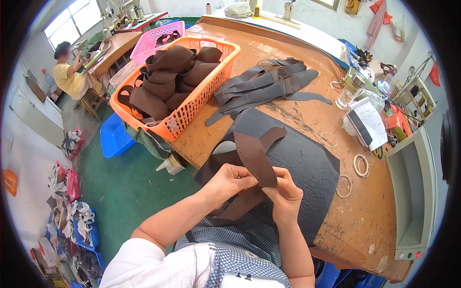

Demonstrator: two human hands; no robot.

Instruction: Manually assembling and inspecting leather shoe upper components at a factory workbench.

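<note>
Both hands (224, 186) (286, 194) are pinching one brown strip (253, 156), seemingly unfinished, while looped pieces (158, 84), likely done, are filling the basket (204, 103).

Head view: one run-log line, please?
left hand: holds brown strip | right hand: holds same strip | beneath: black pad | nearby: orange basket, brown pieces inside

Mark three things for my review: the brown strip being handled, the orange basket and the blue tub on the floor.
Brown strip (250, 152): head view, on its broad upper stretch.
Orange basket (201, 98): head view, on its slatted side wall.
Blue tub (115, 137): head view, on its inside surface.
</note>
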